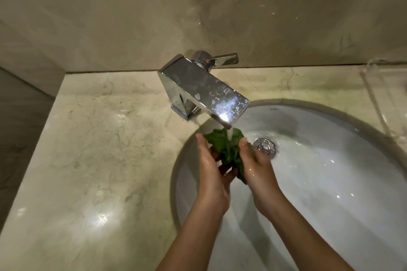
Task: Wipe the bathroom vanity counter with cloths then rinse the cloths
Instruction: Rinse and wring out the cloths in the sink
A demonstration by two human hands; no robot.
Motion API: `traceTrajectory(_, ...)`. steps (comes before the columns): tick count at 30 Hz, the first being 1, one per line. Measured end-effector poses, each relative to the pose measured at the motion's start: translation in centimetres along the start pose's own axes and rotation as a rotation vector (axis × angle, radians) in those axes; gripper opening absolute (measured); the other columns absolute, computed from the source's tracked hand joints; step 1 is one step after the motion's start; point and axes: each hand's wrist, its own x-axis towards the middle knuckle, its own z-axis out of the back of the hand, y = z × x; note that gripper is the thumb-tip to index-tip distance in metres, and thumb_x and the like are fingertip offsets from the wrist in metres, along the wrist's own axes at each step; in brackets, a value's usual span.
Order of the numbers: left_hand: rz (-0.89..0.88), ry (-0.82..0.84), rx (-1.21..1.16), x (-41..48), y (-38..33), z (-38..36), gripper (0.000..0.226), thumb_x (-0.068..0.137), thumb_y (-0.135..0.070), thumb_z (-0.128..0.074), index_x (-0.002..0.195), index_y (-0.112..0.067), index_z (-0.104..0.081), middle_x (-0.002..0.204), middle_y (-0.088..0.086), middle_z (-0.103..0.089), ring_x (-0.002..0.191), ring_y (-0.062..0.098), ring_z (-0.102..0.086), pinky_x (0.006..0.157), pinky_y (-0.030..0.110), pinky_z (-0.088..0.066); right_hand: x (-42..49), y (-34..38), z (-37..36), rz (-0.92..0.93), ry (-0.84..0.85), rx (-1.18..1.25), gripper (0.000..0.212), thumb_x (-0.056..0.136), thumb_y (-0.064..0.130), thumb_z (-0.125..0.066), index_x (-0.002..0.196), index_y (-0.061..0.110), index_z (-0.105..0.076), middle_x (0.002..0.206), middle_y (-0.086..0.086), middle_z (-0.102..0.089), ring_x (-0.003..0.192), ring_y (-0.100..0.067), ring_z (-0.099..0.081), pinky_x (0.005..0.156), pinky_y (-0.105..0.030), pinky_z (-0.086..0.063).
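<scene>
A crumpled green cloth [228, 149] is bunched between my two hands over the white sink basin [330, 182]. My left hand [212, 174] presses it from the left and my right hand [257, 171] from the right, both wet. Water runs from the spout of the chrome faucet [202, 92] onto the top of the cloth. The marble vanity counter [99, 160] spreads to the left of the basin and glistens with moisture.
The metal drain [265, 146] sits just right of my hands. The faucet's lever handle [224, 58] points right, near the marble back wall [154, 17]. A clear tray-like object [387, 99] lies at the far right counter edge. A side wall [22, 116] bounds the left.
</scene>
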Motion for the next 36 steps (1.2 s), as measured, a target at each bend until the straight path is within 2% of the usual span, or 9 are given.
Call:
traceTrajectory(4, -0.035, -0.076, 0.167, 1.1, 0.4, 0.7, 0.020, 0.088, -0.035, -0.061, 0.101, -0.019, -0.057, 0.093, 0.004, -0.069, 0.082, 0.019, -0.067, 0.060, 0.028, -0.054, -0.7, 1.7, 1.0, 0.024, -0.101, 0.028, 0.054, 0.085, 0.052, -0.044, 0.089, 0.002, -0.064, 0.089, -0.021, -0.068, 0.088, -0.033, -0.065, 0.078, -0.051, -0.052)
traceTrajectory(8, 0.194, -0.066, -0.086, 2.2, -0.5, 0.2, 0.034, 0.092, -0.033, -0.054, 0.117, -0.010, -0.053, 0.100, 0.015, -0.069, 0.077, 0.024, -0.068, 0.055, 0.030, -0.056, -0.9, 2.4, 1.3, 0.094, -0.125, 0.077, 0.034, 0.084, 0.045, -0.056, 0.083, 0.013, -0.067, 0.086, -0.017, -0.067, 0.083, -0.027, -0.066, 0.075, -0.043, -0.054)
traceTrajectory(11, 0.232, 0.025, -0.135, 2.1, -0.8, -0.4, 0.046, 0.095, -0.049, -0.041, 0.089, -0.010, -0.064, 0.071, 0.010, -0.070, 0.060, 0.019, -0.069, 0.049, 0.024, -0.054, -0.2, 2.4, -0.2, 0.356, -0.065, -0.227, 0.031, 0.084, 0.043, -0.058, 0.076, 0.015, -0.065, 0.077, -0.005, -0.055, 0.071, -0.013, -0.058, 0.068, -0.038, -0.050)
traceTrajectory(13, 0.178, 0.062, -0.131, 1.7, -0.2, -0.9, 0.048, 0.095, -0.045, -0.042, 0.068, -0.013, -0.065, 0.056, 0.003, -0.064, 0.050, 0.013, -0.064, 0.046, 0.017, -0.049, 1.0, 2.4, -1.0, 0.457, -0.076, -0.513, 0.040, 0.085, 0.050, -0.049, 0.067, 0.015, -0.061, 0.063, 0.001, -0.052, 0.058, -0.018, -0.054, 0.054, -0.038, -0.046)
traceTrajectory(17, 0.144, 0.014, -0.070, 1.8, 0.0, -1.0, 0.041, 0.096, -0.044, -0.042, 0.073, -0.016, -0.061, 0.055, 0.001, -0.064, 0.048, 0.012, -0.062, 0.043, 0.018, -0.047, 3.0, 2.6, -1.4, 0.328, -0.207, -0.570, 0.045, 0.088, 0.044, -0.046, 0.060, 0.011, -0.054, 0.055, -0.010, -0.057, 0.055, -0.031, -0.056, 0.057, -0.044, -0.050)
traceTrajectory(21, 0.149, -0.006, -0.121, 2.4, -0.9, -0.4, 0.043, 0.095, -0.039, -0.042, 0.060, -0.015, -0.048, 0.041, 0.000, -0.048, 0.033, 0.011, -0.049, 0.037, 0.011, -0.038, -0.4, 1.0, -1.6, 0.453, -0.061, -0.692, 0.053, 0.082, 0.058, -0.038, 0.067, 0.011, -0.058, 0.055, -0.017, -0.058, 0.052, -0.036, -0.054, 0.052, -0.038, -0.044)
traceTrajectory(25, 0.102, 0.003, 0.059, 1.6, 1.8, -1.4, 0.034, 0.097, -0.035, -0.044, 0.079, -0.013, -0.064, 0.066, 0.006, -0.065, 0.059, 0.015, -0.064, 0.052, 0.024, -0.050, 3.4, 2.4, 0.1, 0.198, -0.214, -0.640, 0.053, 0.093, 0.047, -0.043, 0.050, 0.016, -0.045, 0.052, -0.010, -0.051, 0.059, -0.034, -0.057, 0.061, -0.039, -0.049)
traceTrajectory(31, 0.102, 0.002, -0.095, 1.9, -0.6, -0.7, 0.037, 0.095, -0.036, -0.045, 0.067, -0.013, -0.051, 0.050, 0.002, -0.052, 0.042, 0.012, -0.053, 0.043, 0.015, -0.042, -0.4, 1.3, -1.3, 0.359, -0.065, -0.745, 0.053, 0.084, 0.058, -0.032, 0.059, 0.016, -0.050, 0.057, -0.016, -0.058, 0.057, -0.036, -0.055, 0.054, -0.038, -0.042)
traceTrajectory(36, 0.016, 0.046, 0.144, 0.9, 2.3, -0.6, 0.027, 0.098, -0.041, -0.040, 0.096, -0.023, -0.060, 0.086, 0.003, -0.066, 0.076, 0.014, -0.064, 0.055, 0.025, -0.048, 4.1, 3.2, -0.7, 0.143, -0.091, -0.463, 0.049, 0.095, 0.040, -0.041, 0.056, 0.012, -0.050, 0.053, -0.006, -0.052, 0.053, -0.023, -0.051, 0.057, -0.033, -0.042)
